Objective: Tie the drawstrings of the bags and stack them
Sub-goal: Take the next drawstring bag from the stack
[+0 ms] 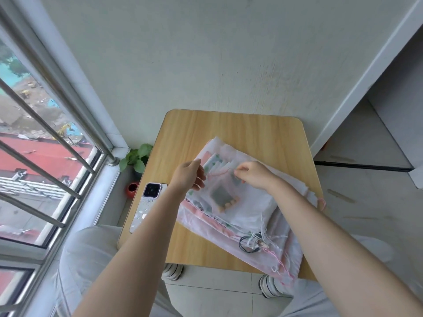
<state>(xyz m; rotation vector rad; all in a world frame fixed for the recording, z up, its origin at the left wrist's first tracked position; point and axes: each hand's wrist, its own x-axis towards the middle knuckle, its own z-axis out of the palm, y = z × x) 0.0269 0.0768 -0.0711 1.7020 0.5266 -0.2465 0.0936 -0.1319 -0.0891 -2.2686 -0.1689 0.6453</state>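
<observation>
Tabletop (229, 124): wooden, carrying stacked sheer bags (242, 202).
Left hand (188, 176): fingers pinching a drawstring (220, 172).
Right hand (253, 173): fingers pinching its other end.

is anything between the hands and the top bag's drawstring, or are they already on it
Nothing visible stands in the way. Both hands are already at the top bag on the pile: the right hand pinches the pink drawstring, and the left hand holds the bag's edge. The phone lies off to the side.
</observation>
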